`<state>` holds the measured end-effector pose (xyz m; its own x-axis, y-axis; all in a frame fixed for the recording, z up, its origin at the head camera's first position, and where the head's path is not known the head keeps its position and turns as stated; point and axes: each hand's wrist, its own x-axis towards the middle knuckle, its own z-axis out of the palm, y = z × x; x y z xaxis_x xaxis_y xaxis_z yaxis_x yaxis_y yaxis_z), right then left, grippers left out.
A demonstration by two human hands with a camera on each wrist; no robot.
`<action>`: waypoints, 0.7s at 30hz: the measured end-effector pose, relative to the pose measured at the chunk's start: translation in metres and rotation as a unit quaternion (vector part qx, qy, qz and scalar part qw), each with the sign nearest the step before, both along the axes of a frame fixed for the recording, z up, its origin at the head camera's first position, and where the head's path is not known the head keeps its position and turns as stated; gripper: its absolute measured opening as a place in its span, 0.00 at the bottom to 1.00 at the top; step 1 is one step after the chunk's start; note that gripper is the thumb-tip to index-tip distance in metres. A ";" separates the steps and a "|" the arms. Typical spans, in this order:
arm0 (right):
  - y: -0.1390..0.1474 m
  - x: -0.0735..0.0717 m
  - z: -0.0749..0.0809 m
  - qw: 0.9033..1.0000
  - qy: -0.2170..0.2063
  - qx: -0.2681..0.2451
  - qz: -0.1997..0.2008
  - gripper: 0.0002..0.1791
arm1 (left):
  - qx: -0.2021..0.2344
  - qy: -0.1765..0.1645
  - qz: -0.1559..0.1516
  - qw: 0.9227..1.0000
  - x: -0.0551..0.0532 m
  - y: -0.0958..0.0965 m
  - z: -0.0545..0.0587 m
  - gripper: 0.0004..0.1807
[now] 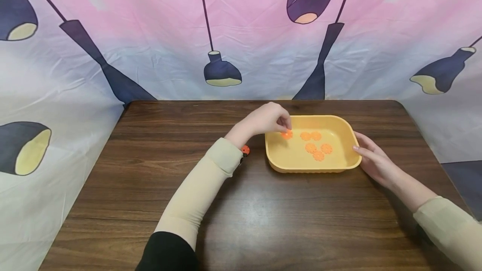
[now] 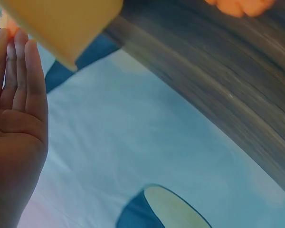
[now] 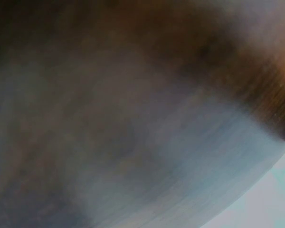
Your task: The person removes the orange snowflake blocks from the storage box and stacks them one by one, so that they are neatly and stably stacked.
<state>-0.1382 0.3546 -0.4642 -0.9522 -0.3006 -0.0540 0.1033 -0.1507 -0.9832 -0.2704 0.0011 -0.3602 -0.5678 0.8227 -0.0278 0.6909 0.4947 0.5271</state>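
Observation:
A shallow yellow plastic basin [image 1: 301,169] sits on the table, right of centre. My left hand [image 1: 268,119] is over its left end and pinches an orange flower-shaped piece [image 1: 287,134] between thumb and fingertips. The left wrist view shows the same orange piece [image 2: 10,26] at the fingertips, beside the basin's wall [image 2: 71,23]. Several similar orange pieces [image 1: 318,155] lie flat on the basin floor. At the basin's right end, my right hand [image 1: 376,165] grips the rim, thumb on top and fingers outside. The right wrist view is blurred and hardly shows this hand.
A small orange-red object [image 1: 245,150] lies on the table beside the left forearm, partly hidden by the sleeve. The brown wood-grain table [image 1: 263,221] ends at the back against a hanging cloth [image 1: 173,66] printed with lamps.

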 end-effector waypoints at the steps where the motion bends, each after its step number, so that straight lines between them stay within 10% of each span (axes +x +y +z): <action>1: 0.000 0.000 0.000 1.000 0.000 0.001 -0.002 0.24 | 0.007 -0.003 0.005 1.000 -0.001 -0.004 0.001 0.02; 21: 0.000 0.001 0.001 1.000 0.001 0.003 0.001 0.24 | 0.028 -0.058 0.046 0.997 -0.006 -0.081 0.010 0.03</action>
